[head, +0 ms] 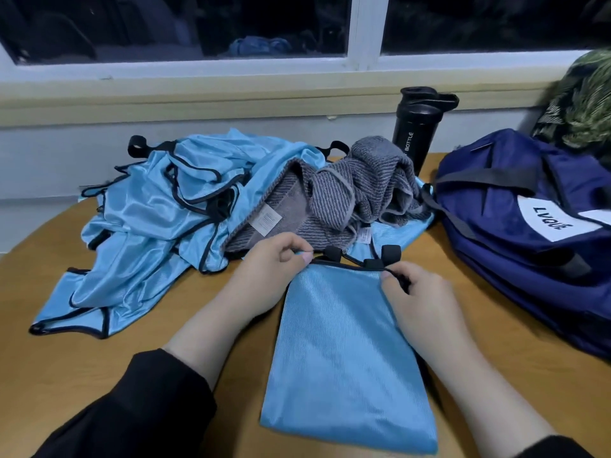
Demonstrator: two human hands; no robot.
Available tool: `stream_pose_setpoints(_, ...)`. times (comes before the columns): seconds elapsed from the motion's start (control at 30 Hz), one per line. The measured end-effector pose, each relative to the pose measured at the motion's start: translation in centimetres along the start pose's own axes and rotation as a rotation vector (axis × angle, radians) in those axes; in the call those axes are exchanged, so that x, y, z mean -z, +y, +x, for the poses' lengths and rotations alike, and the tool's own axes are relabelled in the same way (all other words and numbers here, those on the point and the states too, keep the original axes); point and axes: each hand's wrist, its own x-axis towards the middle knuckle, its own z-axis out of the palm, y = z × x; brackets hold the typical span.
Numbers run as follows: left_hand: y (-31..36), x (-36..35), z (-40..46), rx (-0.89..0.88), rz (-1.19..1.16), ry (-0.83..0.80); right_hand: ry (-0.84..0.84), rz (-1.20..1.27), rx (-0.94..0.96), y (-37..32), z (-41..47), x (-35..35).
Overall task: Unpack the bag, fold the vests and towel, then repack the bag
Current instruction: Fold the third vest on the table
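Folded vest (347, 352) as landmark: a narrow light-blue panel lying flat on the wooden table (99, 375), its long axis running away from you, its near end close to the table's near edge. Bare wood lies open on both long sides of it, wider on the left. Beyond its far end, touching or nearly so, sits the heap of unfolded vests (148, 219), black-trimmed, spreading far-left to the table's rounded edge. The grey towel (347, 193) is crumpled on top of that heap, directly beyond the folded vest. To the far right of the folded vest, well apart, the navy bag (529, 226) rests at the table's right side.

Your left hand (271, 276) is at the folded vest's far-left corner, thumb and forefinger pinching the black-trimmed edge. Your right hand (420, 292) is at the far-right corner, fingers curled round the black strap (373, 262) there.

Legible writing: the bag's white patch reads "LVQUE"; the black shaker bottle (420, 127), standing beyond the towel against the wall, shows "BOTTLE". A white care label on the towel is too small to read.
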Motion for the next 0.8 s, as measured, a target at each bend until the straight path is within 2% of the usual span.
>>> stream_pose_setpoints(0.07, -0.4, -0.7, 0.0, -0.041, 0.047, 0.085, 0.031, 0.014, 0.022, 0.0, -0.1, -0.1)
stream_pose_setpoints(0.1, -0.5, -0.8, -0.3, -0.116, 0.109, 0.159, 0.045, 0.024, 0.029, 0.1, -0.2, -0.1)
stream_pose_setpoints(0.17, -0.5, -0.6, -1.0, -0.386, 0.196, 0.289, 0.083, 0.020, 0.065, 0.3, -0.3, -0.2)
stream_pose_setpoints(0.2, -0.5, -0.4, -1.5, -0.530, 0.216, 0.291, 0.116, 0.013, 0.105, 0.1, -0.5, -0.1)
stream_pose_setpoints(0.27, -0.7, -0.4, -2.4, -0.723, 0.290, 0.145, 0.221, -0.018, 0.252, -0.4, -0.8, 0.4)
stream_pose_setpoints(0.33, -1.3, -0.8, -2.8, -0.715, 0.419, -0.062, 0.255, -0.060, 0.448, -0.7, -1.4, 1.0)
stream_pose_setpoints(0.37, -1.5, -1.0, -2.9, -0.675, 0.481, -0.127, 0.194, -0.065, 0.518, -0.7, -2.0, 1.1)
stream_pose_setpoints(0.43, -1.6, -1.2, -2.9, -0.589, 0.578, -0.210, -0.041, -0.101, 0.479, -0.8, -3.1, 1.1)
stream_pose_setpoints(0.5, -1.5, -1.2, -3.0, -0.508, 0.649, -0.283, -0.256, -0.250, 0.383, -0.5, -3.8, 0.9)
stream_pose_setpoints(0.63, -1.2, -1.1, -3.1, -0.402, 0.703, -0.320, -0.480, -0.482, 0.360, 0.1, -3.2, 1.4)
stream_pose_setpoints(0.8, -1.6, -0.5, -4.7, -0.388, 0.699, -0.291, -0.640, -0.546, 0.443, -0.1, -2.4, 2.5)
